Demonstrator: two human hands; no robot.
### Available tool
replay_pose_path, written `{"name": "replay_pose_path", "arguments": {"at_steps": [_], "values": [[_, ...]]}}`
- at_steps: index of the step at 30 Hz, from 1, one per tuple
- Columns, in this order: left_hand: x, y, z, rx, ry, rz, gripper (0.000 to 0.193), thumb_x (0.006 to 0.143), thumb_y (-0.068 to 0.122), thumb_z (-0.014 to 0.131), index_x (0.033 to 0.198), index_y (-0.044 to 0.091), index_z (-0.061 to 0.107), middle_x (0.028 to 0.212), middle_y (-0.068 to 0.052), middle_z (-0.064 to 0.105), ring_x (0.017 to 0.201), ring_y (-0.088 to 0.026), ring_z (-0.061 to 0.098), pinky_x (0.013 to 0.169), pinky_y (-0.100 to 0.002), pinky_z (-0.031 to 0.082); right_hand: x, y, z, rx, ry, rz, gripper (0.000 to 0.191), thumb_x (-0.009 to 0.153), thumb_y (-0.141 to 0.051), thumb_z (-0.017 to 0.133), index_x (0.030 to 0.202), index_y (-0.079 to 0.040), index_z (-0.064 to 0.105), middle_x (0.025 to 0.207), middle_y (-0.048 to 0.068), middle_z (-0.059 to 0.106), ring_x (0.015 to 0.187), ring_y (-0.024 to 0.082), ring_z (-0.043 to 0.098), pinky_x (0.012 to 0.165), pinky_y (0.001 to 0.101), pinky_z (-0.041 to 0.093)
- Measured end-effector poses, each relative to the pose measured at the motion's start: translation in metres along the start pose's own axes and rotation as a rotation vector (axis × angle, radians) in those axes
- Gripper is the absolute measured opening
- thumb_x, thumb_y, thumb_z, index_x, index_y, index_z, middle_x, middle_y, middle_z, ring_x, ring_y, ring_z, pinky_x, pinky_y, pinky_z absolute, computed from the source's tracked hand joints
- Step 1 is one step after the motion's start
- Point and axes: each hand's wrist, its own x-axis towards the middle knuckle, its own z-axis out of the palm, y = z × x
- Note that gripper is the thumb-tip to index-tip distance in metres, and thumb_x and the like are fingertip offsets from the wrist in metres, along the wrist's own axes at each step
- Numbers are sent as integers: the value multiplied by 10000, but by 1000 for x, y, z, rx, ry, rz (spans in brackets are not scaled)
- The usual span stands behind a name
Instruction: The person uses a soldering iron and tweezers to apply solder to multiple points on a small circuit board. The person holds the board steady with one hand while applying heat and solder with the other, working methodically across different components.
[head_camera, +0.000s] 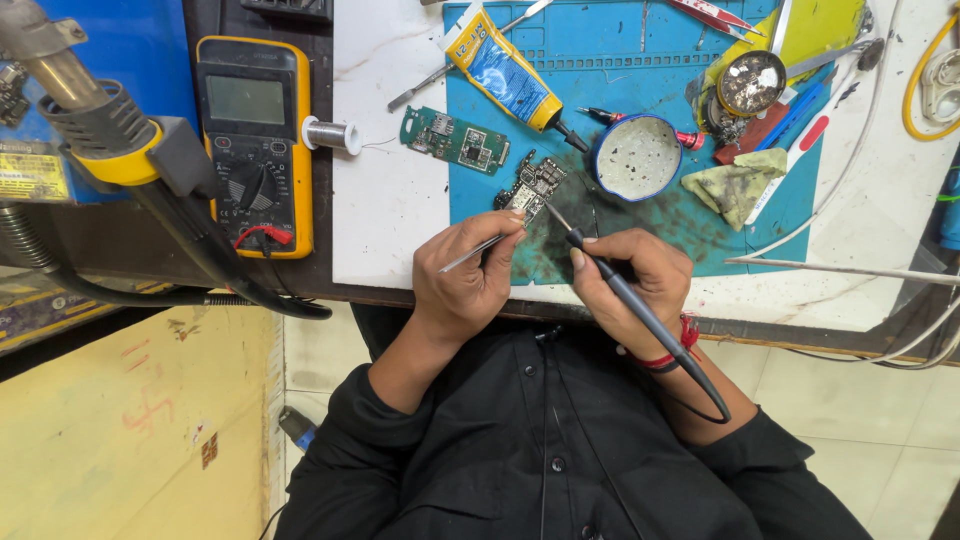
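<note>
Working at the near edge of the table (390, 230): left hand (468, 275) is pinching tweezers (478, 249), thumb and fingers clamped together on them, tips sitting at the lower end of the small circuit board (532, 187). Right hand (632, 285) is gripping a soldering iron (640, 310) pen-style, fingers closed around the grey handle, tip pointing up-left at the same board end; cable is looping back past the wrist over the table's near edge. Board is lying tilted on the blue work mat (640, 70), at the mat's left side, just above the scorched dark patch near the mat's near edge. Second green circuit board (455, 138) is straddling the mat's left edge, close beside the first but apart from it. Solder wire spool (335, 135) is resting at the table's left edge, touching the yellow multimeter (255, 140), which is sitting off on the dark bench. Glue tube (508, 75) is lying diagonally above the boards, nozzle near the round blue tin (637, 157). Crumpled cloth (735, 187) is just right of the tin. Far right corner is crowded with tools. Open room: bare white strip between mat and the table's left edge, and the mat's right near corner. Hot air gun (85, 110) is hanging beyond the left edge, well apart from the hands.
</note>
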Motion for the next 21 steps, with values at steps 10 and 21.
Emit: {"name": "replay_pose_path", "arguments": {"at_steps": [10,21], "values": [[0,1,0,0,-1,-8,132,997,90,731,1086,66,636,1043,-71,765,902,-234,775,759,-310,603,-12,9,1,51,48,110,143,917,9,778,1024,12,683,823,47,678,707,72,617,643,231,470],[1,1,0,-35,24,-26,139,998,78,730,1083,53,623,1040,-90,756,898,-247,778,765,-318,610,3,-2,0,-138,-77,-136,347,969,-10,741,1293,-20,617,1143,150,753,859,255,737,771,331,566]]}}
